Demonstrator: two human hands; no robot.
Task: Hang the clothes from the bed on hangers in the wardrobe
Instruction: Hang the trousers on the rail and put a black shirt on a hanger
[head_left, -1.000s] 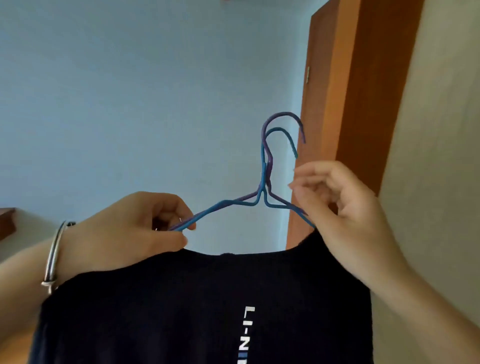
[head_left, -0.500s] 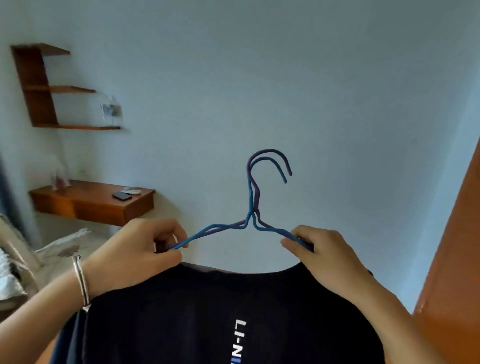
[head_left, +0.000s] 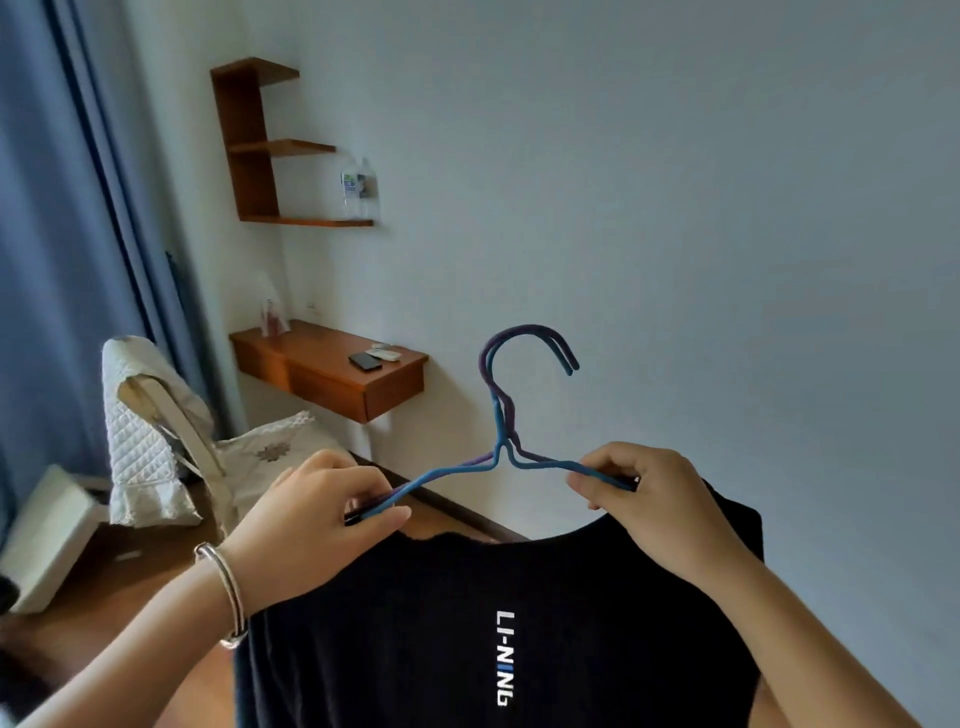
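Head view: both hands are raised in front of the wall. The left hand (head_left: 317, 512) pinches the left arm of 2 stacked hangers (head_left: 501, 441) (1 blue, 1 purple) between thumb and curled fingers, a bangle (head_left: 226, 592) on its wrist. The right hand (head_left: 654, 501) pinches the right arm likewise. A black shirt (head_left: 467, 639) hangs below the hangers, its shoulders under both hands.

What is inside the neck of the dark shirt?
Two hangers, blue and purple, run into the shirt. Left hand and right hand pinch their shoulders; the ends are hidden by fabric.
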